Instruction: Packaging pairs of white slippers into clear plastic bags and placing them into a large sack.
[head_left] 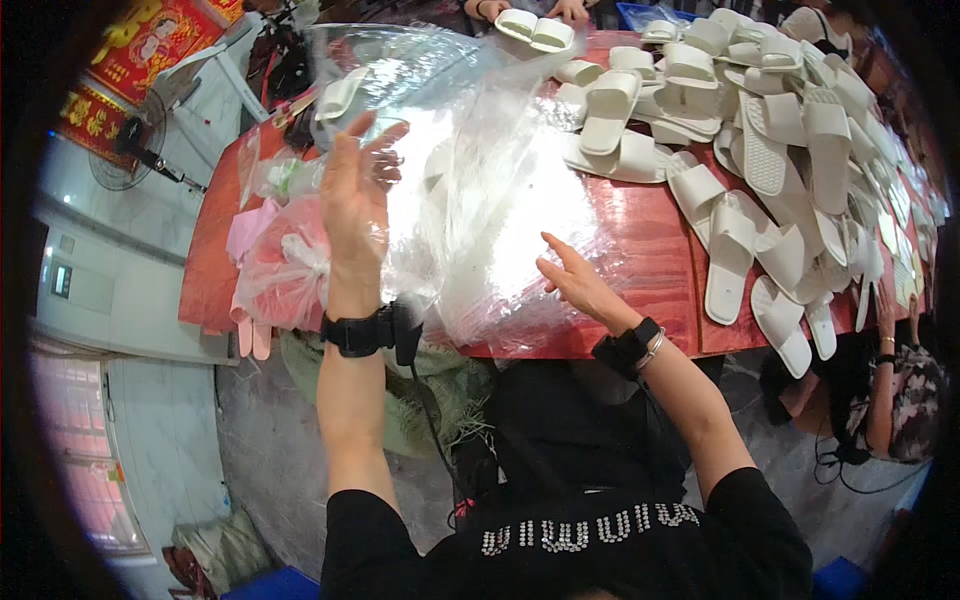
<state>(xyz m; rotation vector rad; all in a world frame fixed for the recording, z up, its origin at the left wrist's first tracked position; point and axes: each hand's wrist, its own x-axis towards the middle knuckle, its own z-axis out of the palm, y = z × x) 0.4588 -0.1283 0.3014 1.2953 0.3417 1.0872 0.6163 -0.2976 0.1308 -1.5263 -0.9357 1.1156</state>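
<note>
My left hand (355, 190) is raised above the red table (650, 260), fingers up, pinching the edge of a clear plastic bag (420, 90) that holds a white slipper (340, 95). My right hand (575, 280) lies lower, fingers spread, resting on a heap of clear plastic bags (500, 220) that covers the middle of the table. Both wrists wear black bands.
A large pile of white slippers (760, 130) fills the table's right half. A pink-filled plastic bag (285, 265) lies at the left edge. Another person's hands (565, 10) hold a slipper pair at the far side; a seated person (900, 390) is at right. A fan (130, 140) stands left.
</note>
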